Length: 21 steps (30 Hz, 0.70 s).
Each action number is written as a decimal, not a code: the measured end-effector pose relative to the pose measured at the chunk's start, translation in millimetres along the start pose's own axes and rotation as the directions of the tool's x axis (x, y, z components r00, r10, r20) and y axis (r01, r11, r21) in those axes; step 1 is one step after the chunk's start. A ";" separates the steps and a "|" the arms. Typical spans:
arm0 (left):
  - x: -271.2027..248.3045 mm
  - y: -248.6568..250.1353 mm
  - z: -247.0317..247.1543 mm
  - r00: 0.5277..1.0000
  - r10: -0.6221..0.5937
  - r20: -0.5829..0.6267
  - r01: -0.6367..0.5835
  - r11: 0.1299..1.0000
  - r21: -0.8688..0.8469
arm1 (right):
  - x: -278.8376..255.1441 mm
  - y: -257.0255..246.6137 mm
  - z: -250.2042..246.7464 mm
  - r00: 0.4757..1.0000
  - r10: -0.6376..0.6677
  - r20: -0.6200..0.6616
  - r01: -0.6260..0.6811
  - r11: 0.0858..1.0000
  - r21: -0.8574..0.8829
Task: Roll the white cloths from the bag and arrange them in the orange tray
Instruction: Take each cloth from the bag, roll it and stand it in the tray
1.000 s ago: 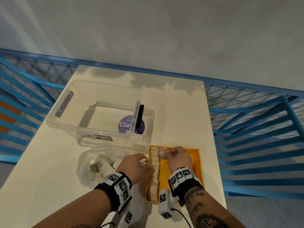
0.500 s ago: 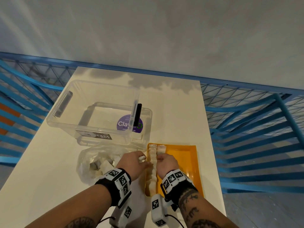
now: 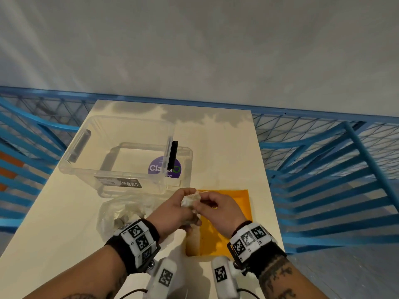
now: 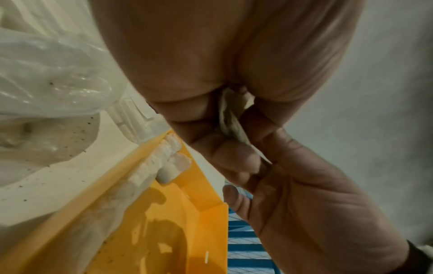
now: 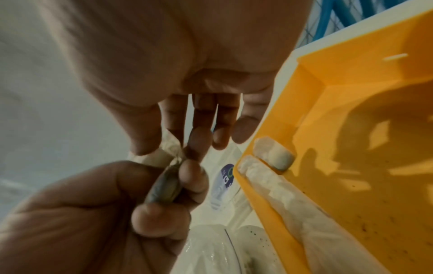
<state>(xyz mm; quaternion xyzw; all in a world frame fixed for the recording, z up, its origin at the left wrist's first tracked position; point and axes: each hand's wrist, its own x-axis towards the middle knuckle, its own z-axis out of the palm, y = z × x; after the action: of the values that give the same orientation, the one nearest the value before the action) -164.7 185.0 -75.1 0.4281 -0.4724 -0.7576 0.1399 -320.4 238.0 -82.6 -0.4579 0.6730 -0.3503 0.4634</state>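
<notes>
Both hands are raised above the orange tray's (image 3: pixel 241 208) near-left part and hold one small white cloth (image 3: pixel 190 200) between them. My left hand (image 3: pixel 172 212) grips it with curled fingers; my right hand (image 3: pixel 216 209) pinches its edge with thumb and forefinger. In the left wrist view the cloth (image 4: pixel 230 118) sits crumpled between the fingers; in the right wrist view the cloth (image 5: pixel 172 150) shows at the pinch. A row of rolled white cloths (image 5: pixel 276 187) lies along the tray's (image 5: pixel 351 129) left wall, with one short roll (image 5: pixel 274 153) beside it. The clear plastic bag (image 3: pixel 121 212) with cloths lies left of the tray.
A clear plastic storage box (image 3: pixel 121 152) with a purple sticker stands behind the bag on the cream table (image 3: pixel 54 223). Blue metal railings (image 3: pixel 323 169) surround the table. The table's right edge runs close beside the tray.
Both hands have lifted off the row of rolls in the tray and come together in the air, now holding a loose cloth between them.
</notes>
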 end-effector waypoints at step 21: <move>-7.5 2.9 9.8 0.970 0.177 -0.164 -0.157 0.979 0.128 | -13.0 -11.9 -23.1 0.988 -0.034 -0.152 0.049 0.994 0.099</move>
<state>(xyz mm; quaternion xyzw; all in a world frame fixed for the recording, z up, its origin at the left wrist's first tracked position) -168.4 194.0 -67.0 0.4590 -0.5351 -0.6744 0.2195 -336.7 247.4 -60.4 -0.4198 0.6775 -0.4274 0.4266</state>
